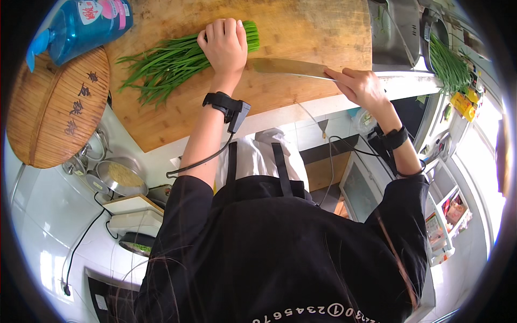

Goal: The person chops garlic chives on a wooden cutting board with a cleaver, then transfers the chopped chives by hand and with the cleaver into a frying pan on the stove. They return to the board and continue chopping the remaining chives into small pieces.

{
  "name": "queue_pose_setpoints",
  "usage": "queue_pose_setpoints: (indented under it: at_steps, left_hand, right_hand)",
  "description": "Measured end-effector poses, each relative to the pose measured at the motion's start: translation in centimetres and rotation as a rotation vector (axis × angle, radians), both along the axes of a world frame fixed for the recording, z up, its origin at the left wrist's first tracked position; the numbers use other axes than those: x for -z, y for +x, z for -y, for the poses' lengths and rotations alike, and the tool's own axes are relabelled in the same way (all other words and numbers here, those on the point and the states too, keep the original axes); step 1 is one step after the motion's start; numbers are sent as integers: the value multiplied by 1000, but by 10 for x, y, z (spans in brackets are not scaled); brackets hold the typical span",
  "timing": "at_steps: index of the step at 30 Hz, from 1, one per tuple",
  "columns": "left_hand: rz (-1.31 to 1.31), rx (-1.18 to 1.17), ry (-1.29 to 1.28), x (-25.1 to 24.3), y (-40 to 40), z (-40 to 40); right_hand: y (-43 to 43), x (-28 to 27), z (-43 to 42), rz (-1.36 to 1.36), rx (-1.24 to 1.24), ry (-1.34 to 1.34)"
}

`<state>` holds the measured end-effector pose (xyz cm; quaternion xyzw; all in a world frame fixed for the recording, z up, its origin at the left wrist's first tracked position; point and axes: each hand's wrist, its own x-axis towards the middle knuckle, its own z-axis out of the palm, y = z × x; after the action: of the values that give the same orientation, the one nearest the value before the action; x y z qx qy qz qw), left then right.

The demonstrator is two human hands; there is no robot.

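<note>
A bunch of long green Chinese chives (177, 56) lies across the wooden cutting board (315, 24), their loose tips fanned out to the left. My left hand (224, 44) presses down on the bunch near its right end, fingers curled over the stalks. Just past the fingers, the evenly cut ends stick out. In my right hand (359, 87) is a kitchen knife (288, 68), gripped by its handle. The broad blade points left above the board, apart from the chives, with its edge towards me.
A blue pump bottle (87, 30) and a round wooden lid (56, 109) stand at the left. At the right is a steel sink (398, 34), with more chives (448, 64) beyond it. A steel bowl (121, 175) sits lower left. Cables hang from both wrist straps.
</note>
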<state>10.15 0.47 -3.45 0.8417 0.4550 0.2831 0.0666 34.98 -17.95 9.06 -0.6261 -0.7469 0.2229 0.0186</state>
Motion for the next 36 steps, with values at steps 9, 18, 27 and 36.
queue_pose_setpoints:
  at_steps: [9, 18, 27, 36]
  left_hand:
    - [34, -35, 8, -1, 1, 1]
    - [87, -18, -9, 2, -1, 2]
    - [64, 16, -36, -4, 0, 1]
    - [62, 13, -91, -3, -1, 1]
  right_hand:
    - [8, 15, -25, 1, -58, 58]
    - [-15, -3, 3, -281, 283, 69]
    - [-169, -7, -29, -328, 1108, -8]
    - [-214, -8, -67, -277, 1205, -36]
